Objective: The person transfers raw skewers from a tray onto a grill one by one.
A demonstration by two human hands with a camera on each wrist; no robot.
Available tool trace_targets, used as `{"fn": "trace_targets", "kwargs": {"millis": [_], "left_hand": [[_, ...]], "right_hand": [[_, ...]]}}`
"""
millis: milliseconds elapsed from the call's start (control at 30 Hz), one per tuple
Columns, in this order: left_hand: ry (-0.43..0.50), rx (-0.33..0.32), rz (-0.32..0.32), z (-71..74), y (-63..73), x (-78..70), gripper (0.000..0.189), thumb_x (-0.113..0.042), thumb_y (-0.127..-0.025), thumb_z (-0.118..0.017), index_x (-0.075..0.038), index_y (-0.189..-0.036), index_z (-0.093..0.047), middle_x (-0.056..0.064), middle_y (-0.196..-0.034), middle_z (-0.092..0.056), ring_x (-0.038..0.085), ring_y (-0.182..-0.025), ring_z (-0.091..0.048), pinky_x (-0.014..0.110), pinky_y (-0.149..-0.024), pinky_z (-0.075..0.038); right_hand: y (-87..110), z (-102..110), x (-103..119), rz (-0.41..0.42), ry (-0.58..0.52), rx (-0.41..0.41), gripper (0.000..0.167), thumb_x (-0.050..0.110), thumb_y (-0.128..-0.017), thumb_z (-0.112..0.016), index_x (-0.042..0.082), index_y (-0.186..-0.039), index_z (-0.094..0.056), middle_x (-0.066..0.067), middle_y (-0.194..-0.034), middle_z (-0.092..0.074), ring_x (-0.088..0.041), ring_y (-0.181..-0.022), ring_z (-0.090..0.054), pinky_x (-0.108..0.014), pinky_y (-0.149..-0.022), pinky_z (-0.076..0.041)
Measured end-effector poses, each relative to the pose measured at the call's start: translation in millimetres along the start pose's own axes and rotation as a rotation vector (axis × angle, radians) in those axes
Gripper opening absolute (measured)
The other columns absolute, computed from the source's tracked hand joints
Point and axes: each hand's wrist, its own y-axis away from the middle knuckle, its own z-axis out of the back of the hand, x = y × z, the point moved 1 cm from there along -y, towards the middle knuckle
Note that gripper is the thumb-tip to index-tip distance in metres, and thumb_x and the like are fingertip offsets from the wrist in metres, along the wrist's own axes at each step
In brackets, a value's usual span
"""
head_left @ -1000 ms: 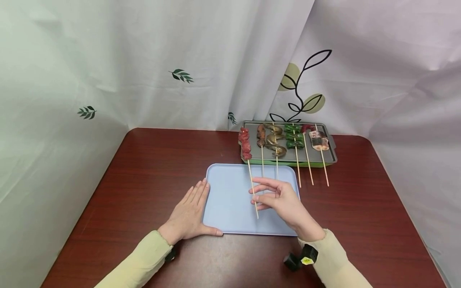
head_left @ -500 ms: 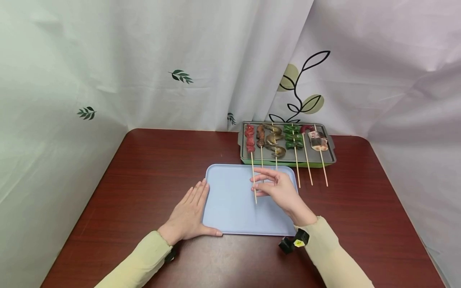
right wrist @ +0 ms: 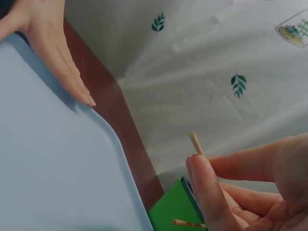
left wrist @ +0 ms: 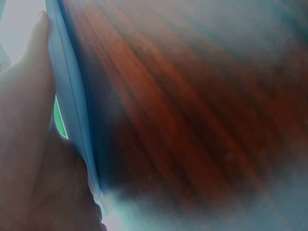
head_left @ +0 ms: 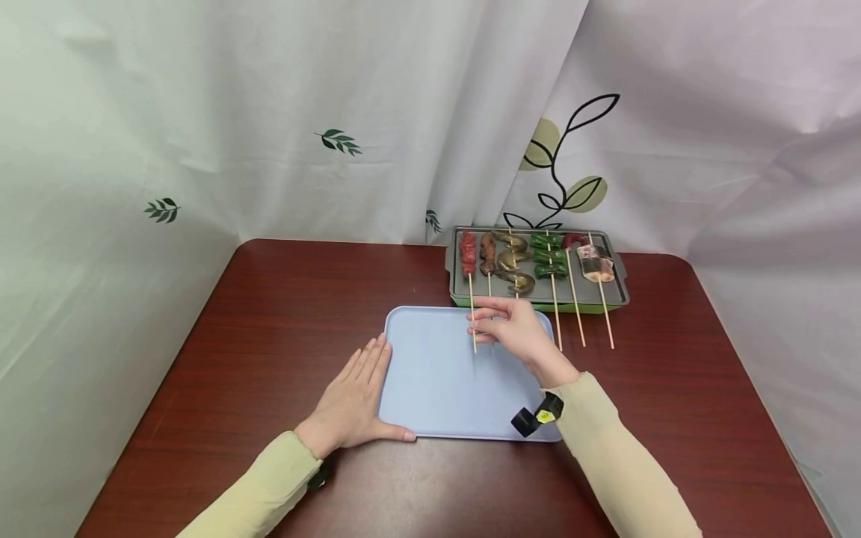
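Observation:
My right hand pinches the stick of a red meat skewer between thumb and fingers, above the far part of a light blue tray. The meat end lies over the left side of a grey grill pan. In the right wrist view the end of the held stick pokes out past my thumb. Flat against the blue tray's left edge rests my left hand, fingers straight and thumb along the near edge. The left wrist view shows that hand along the tray's side.
Across the grill pan lie a brown meat skewer, a shrimp skewer, a green pepper skewer, a dark red skewer and a fish skewer. Their sticks overhang its near edge. A white curtain hangs behind the table.
My right hand has moved away from me, carrying the red meat skewer from in front of the pan's left edge to over the pan. My left hand and the tray have stayed put.

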Motion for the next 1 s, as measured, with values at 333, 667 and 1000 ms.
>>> {"fn": "trace_targets", "kwargs": {"millis": [333, 667, 1000], "left_hand": [[0.008, -0.010, 0.002, 0.9, 1.3, 0.2, 0.145, -0.100, -0.065, -0.048, 0.007, -0.158, -0.020, 0.023, -0.165, -0.017, 0.033, -0.153, -0.014, 0.046, -0.122, -0.016], [-0.011, 0.036, 0.013, 8.1, -1.2, -3.7, 0.145, -0.099, -0.065, -0.050, 0.007, -0.158, -0.020, 0.023, -0.165, -0.017, 0.033, -0.153, -0.014, 0.046, -0.122, -0.017], [0.010, 0.001, 0.007, 6.5, 1.6, 0.9, 0.144, -0.099, -0.066, -0.048, 0.008, -0.158, -0.022, 0.024, -0.165, -0.018, 0.035, -0.153, -0.016, 0.047, -0.121, -0.018]], "right_hand": [[-8.2, 3, 2, -0.034, 0.000, -0.010, 0.046, -0.003, -0.097, -0.064, -0.005, -0.142, -0.054, -0.033, -0.123, -0.062, -0.019, -0.089, -0.073, -0.030, -0.078, -0.060], [-7.1, 4, 2, -0.015, 0.003, 0.027, 0.054, -0.001, -0.097, -0.066, -0.006, -0.147, -0.048, -0.032, -0.131, -0.059, -0.025, -0.101, -0.072, -0.033, -0.087, -0.057], [11.4, 0, 9, 0.053, 0.104, 0.042, 0.052, 0.014, -0.102, -0.064, -0.003, -0.148, -0.048, -0.020, -0.139, -0.060, -0.031, -0.121, -0.063, -0.036, -0.097, -0.052]]}}
